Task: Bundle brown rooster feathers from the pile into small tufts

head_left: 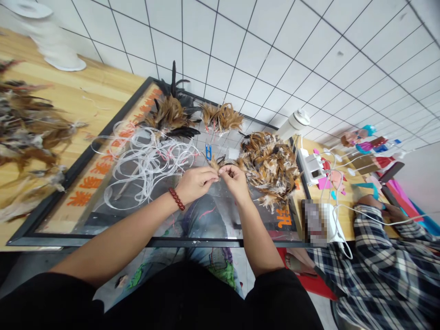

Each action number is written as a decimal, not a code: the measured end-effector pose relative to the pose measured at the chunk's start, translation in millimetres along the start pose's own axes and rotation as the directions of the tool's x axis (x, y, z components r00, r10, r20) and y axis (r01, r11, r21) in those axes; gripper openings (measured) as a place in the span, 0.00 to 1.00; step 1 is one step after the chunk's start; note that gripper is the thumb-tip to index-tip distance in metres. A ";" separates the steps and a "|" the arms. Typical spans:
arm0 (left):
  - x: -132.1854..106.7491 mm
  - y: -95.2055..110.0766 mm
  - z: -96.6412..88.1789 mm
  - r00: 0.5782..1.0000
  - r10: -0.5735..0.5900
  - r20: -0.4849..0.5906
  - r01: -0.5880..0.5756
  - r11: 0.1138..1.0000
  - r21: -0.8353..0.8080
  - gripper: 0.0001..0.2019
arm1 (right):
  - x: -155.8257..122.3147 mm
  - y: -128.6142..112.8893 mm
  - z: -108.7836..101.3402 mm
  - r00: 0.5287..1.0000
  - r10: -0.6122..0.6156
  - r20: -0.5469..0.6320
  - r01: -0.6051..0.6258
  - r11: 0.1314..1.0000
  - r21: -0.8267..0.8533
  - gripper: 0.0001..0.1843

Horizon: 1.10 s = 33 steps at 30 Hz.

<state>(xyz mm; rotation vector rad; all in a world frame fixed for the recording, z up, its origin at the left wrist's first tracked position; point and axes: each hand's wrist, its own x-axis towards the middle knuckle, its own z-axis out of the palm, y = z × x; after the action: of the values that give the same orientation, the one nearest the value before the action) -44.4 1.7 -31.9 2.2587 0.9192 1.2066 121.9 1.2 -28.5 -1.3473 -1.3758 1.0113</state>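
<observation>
My left hand (197, 183) and my right hand (236, 182) meet over the glass-topped frame, fingertips pinched together. Between them is a small brown feather (216, 163), with its tip pointing away from me; its lower end is hidden by my fingers. Beyond it lie small blue thread snips (208, 152). To the left, a tangle of clear white plastic strip (147, 160) spreads over the glass. Close to my right hand rises a large heap of brown feathers (271, 165). Farther back are a brown feather bunch (222, 117) and a brown-and-black one (172, 112).
More feathers (30, 123) cover the wooden table at far left, near white spools (62, 55). A white bottle (294, 123) stands behind the heap. At right are a power strip (312, 166), white cables and a person in a plaid sleeve (374, 243). A tiled wall borders the back.
</observation>
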 end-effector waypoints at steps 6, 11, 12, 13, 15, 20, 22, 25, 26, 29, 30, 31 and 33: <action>4.4 5.0 -3.5 0.993 -0.073 -0.098 0.062 0.992 -0.109 0.09 | 1.1 9.1 -4.3 0.995 -0.077 -0.062 0.071 0.992 -0.103 0.07; 9.2 13.9 -2.5 0.896 -0.433 -0.100 0.353 0.830 -0.432 0.06 | -1.3 4.4 -0.6 0.989 -0.113 -0.095 0.100 0.985 -0.138 0.07; 10.2 16.0 -2.2 0.829 -0.557 -0.058 0.446 0.719 -0.533 0.09 | -2.2 2.5 1.3 0.986 -0.123 -0.109 0.111 0.987 -0.117 0.07; 11.3 18.1 -2.3 0.755 -0.655 0.011 0.520 0.589 -0.619 0.11 | -3.2 0.8 3.6 0.982 -0.135 -0.130 0.123 0.988 -0.094 0.07; 13.5 22.4 -3.9 0.639 -0.750 0.170 0.603 0.351 -0.717 0.15 | -5.3 -1.9 8.3 0.969 -0.161 -0.187 0.155 0.987 -0.046 0.08; 17.2 29.3 -12.0 0.552 -0.689 0.469 0.661 0.020 -0.750 0.18 | -10.4 -6.9 16.6 0.951 -0.219 -0.216 0.239 0.969 0.070 0.08; 17.3 28.9 -12.9 0.519 -0.623 0.586 0.674 -0.123 -0.728 0.17 | -12.6 -10.4 17.3 0.940 -0.289 -0.183 0.296 0.955 0.013 0.08; 17.0 25.8 -11.6 0.481 -0.645 0.594 0.601 -0.250 -0.759 0.10 | -15.1 -14.8 17.1 0.908 -0.400 -0.122 0.387 0.915 -0.115 0.07; 17.0 24.7 -11.3 0.475 -0.678 0.561 0.566 -0.253 -0.785 0.08 | -15.5 -15.3 17.0 0.902 -0.418 -0.111 0.403 0.905 -0.138 0.07; 17.8 22.5 -11.9 0.475 -0.763 0.438 0.498 -0.177 -0.849 0.07 | -15.8 -12.7 16.8 0.913 -0.389 -0.124 0.373 0.918 -0.135 0.06; 18.2 22.3 -12.5 0.479 -0.782 0.398 0.485 -0.142 -0.863 0.07 | -15.9 -11.0 16.7 0.925 -0.357 -0.133 0.343 0.932 -0.115 0.07; 18.5 22.2 -13.0 0.482 -0.799 0.360 0.474 -0.108 -0.874 0.07 | -16.1 -9.5 16.6 0.937 -0.321 -0.138 0.311 0.946 -0.090 0.08; 19.0 22.2 -13.6 0.484 -0.821 0.302 0.464 -0.052 -0.885 0.09 | -17.1 -7.6 16.5 0.953 -0.272 -0.137 0.268 0.962 -0.049 0.10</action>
<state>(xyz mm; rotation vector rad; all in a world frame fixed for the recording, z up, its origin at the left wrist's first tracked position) -40.2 0.6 0.0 0.4382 0.9004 1.1051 103.5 -15.5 -26.1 -1.1893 -1.4252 0.7012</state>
